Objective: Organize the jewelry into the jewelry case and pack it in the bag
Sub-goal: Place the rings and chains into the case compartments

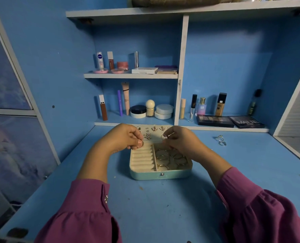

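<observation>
Head view: gold ring (141,143) over ridged cream jewelry case (160,174).

Blue tabletop (156,204), scuffed, dark specks on surface. Blue back wall (233,67) behind it. White-edged shelving (130,75) built in above, split by vertical divider (181,67); cosmetics bottles and tubes (126,98) on two left shelves, eyeshadow palettes (231,121) on lower right ledge. Top shelf (180,11) runs across. Cabinet door with cloudy print (7,85) at left. Dim, cool light.
</observation>
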`<move>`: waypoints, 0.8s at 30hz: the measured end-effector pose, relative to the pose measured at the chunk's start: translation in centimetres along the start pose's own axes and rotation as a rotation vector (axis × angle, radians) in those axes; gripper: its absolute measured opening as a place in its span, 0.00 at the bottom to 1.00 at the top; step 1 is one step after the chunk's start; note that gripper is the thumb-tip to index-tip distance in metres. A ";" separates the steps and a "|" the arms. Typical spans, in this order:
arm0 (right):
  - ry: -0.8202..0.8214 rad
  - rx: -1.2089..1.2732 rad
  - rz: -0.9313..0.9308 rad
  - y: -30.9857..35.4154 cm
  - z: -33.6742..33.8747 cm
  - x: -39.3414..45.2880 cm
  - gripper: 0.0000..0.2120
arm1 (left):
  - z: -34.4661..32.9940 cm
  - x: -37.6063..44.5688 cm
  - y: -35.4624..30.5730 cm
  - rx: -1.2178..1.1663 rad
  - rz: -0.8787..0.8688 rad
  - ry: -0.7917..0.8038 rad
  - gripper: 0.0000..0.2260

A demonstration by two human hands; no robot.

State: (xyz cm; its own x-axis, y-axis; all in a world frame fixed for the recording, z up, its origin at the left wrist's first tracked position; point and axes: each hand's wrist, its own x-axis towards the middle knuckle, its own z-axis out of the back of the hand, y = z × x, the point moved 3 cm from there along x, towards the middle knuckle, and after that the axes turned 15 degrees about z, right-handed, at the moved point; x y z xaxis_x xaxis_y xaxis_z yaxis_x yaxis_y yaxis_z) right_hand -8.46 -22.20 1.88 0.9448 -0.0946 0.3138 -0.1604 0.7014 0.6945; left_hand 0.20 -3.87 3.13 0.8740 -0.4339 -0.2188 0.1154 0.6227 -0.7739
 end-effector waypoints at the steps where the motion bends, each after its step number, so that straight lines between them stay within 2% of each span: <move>1: 0.008 0.016 0.006 0.1 -0.2 0.0 0.09 | 0.1 0.0 0.1 0.021 -0.004 -0.008 0.06; 6: 0.026 -0.002 0.111 0.9 -1.5 0.0 0.08 | 0.2 0.0 0.1 0.055 -0.036 -0.042 0.08; 11: 0.045 -0.062 0.256 2.1 -2.5 -0.1 0.13 | 0.7 0.0 0.3 0.092 -0.031 -0.072 0.09; 16: 0.090 -0.163 0.306 2.3 -3.2 0.1 0.15 | 0.7 -0.3 0.2 0.136 -0.024 -0.056 0.08; 21: 0.087 -0.186 0.346 2.3 -3.3 0.2 0.08 | 0.6 -0.1 0.3 0.145 -0.030 -0.059 0.08; 24: 0.099 -0.215 0.379 2.4 -3.4 0.4 0.08 | 0.4 0.1 0.4 0.173 -0.032 -0.057 0.07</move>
State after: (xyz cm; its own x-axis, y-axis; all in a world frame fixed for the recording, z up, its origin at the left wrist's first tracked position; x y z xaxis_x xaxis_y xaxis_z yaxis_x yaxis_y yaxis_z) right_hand -7.51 -18.16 1.43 0.8553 0.2578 0.4495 -0.4473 0.8053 0.3891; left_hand 0.56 -3.41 3.08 0.8932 -0.4209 -0.1583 0.2185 0.7139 -0.6653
